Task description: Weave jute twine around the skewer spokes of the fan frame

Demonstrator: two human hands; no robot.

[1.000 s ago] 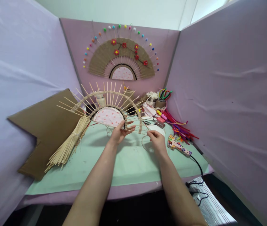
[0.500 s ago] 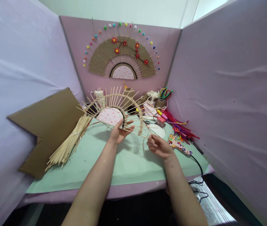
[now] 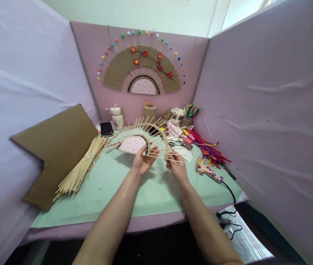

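At the back of the desk [image 3: 156, 195], right of centre in the frame, a small cup [image 3: 188, 120] holds bent pipe cleaners [image 3: 193, 109]; more of them lie loose at the right edge [image 3: 208, 147]. A white jar [image 3: 117, 117] and a twine spool [image 3: 150, 111] stand against the back wall. The near half of the green desk top is bare, with purple partitions closing it in on three sides. A bundle of sticks [image 3: 80, 167] and a sheet of cardboard [image 3: 54, 147] fill the left side; a patterned glue gun [image 3: 208, 170] lies at the right.

In the middle of the frame the half-made stick fan [image 3: 138, 141] is tilted low over the desk. The left hand [image 3: 143, 161] curls under its pink centre, fingers closed on it. The right hand [image 3: 176, 165] pinches the fan's right-hand sticks.
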